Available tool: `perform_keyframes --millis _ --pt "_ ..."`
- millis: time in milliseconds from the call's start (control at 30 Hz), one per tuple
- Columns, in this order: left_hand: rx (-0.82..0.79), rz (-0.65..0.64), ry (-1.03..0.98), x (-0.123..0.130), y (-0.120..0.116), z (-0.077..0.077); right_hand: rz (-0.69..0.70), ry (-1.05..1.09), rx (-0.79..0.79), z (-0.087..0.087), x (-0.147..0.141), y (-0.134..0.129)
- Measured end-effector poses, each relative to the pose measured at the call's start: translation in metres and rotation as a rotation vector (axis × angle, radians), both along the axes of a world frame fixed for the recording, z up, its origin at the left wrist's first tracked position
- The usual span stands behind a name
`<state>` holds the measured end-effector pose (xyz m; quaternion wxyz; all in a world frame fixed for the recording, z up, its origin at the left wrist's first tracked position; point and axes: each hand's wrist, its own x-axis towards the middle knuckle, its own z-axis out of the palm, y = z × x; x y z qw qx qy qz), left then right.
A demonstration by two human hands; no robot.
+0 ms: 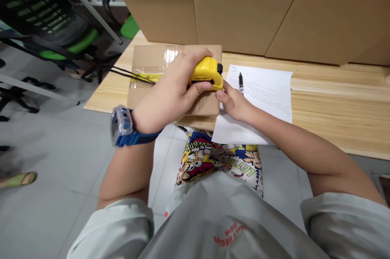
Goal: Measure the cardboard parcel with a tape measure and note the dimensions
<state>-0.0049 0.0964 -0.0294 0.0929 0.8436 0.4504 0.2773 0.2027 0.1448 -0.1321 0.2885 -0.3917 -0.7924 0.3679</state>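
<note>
Bright, diffuse light, apparently from overhead; shadows faint and soft. Sharp specular glare on the packing tape (171,55) of the small carton (143,96). Wide-angle distortion stretches the desk (335,129) and office chair (68,43) towards the frame edges; no marked blur.

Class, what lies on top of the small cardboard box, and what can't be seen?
On the cardboard box runs clear packing tape; the left hand holds a yellow tape measure over it. That hand hides its middle, so that surface cannot be seen.
</note>
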Motion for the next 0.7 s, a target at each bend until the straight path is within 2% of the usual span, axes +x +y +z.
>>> perform_keyframes --millis 100,200,300,433,567,700 --pt "-0.08 0.014 -0.017 0.0 0.01 0.003 -0.075 -0.055 -0.08 0.011 0.003 -0.002" --pt "-0.124 -0.006 -0.002 0.0 0.018 0.003 -0.161 -0.178 0.046 0.018 0.007 -0.004" --pt "-0.126 -0.014 0.023 -0.001 0.021 0.002 -0.201 -0.087 0.159 0.015 0.009 -0.001" --pt "-0.145 0.019 0.044 -0.001 0.02 0.003 -0.111 0.103 0.298 0.005 0.013 0.009" --pt "-0.142 0.018 0.076 -0.002 0.023 0.004 0.006 0.052 0.345 0.004 0.015 0.02" --pt "-0.041 0.122 0.168 -0.003 0.024 0.005 0.15 0.014 0.336 0.007 0.012 0.031"
